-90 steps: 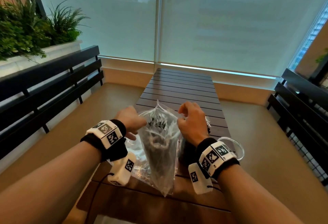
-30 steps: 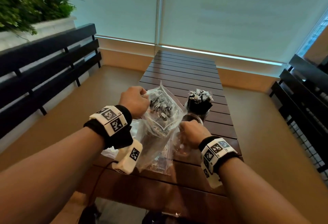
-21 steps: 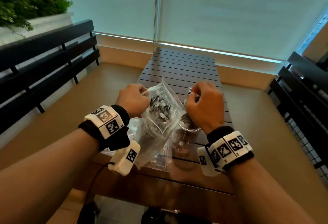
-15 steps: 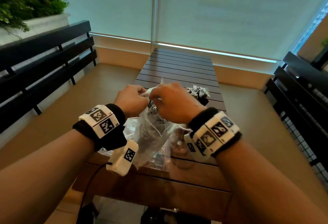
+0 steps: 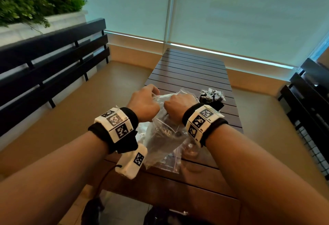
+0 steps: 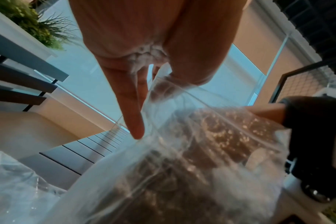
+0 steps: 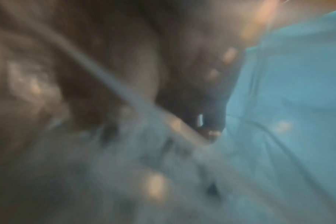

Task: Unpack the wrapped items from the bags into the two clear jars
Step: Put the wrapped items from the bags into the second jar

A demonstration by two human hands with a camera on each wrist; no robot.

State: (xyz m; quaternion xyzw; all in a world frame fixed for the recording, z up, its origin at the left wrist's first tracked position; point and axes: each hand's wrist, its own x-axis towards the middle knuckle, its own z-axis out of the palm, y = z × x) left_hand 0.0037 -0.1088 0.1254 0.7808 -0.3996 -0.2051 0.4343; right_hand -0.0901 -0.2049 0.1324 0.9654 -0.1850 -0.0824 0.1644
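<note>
Gripping the top of a clear bag [image 5: 162, 135] at frame centre, left hand [image 5: 144, 104] and right hand [image 5: 179, 106] pinch its rim.

Both forearms are bare, with no sleeves. Each wrist wears a black fabric band [image 5: 212, 126] carrying white blocks printed with black square markers [image 5: 115, 124]. At 6 o'clock below the left band hangs a white camera module [image 5: 131, 162] (one marker on it), trailing a thin black cable [image 5: 105, 178].
</note>
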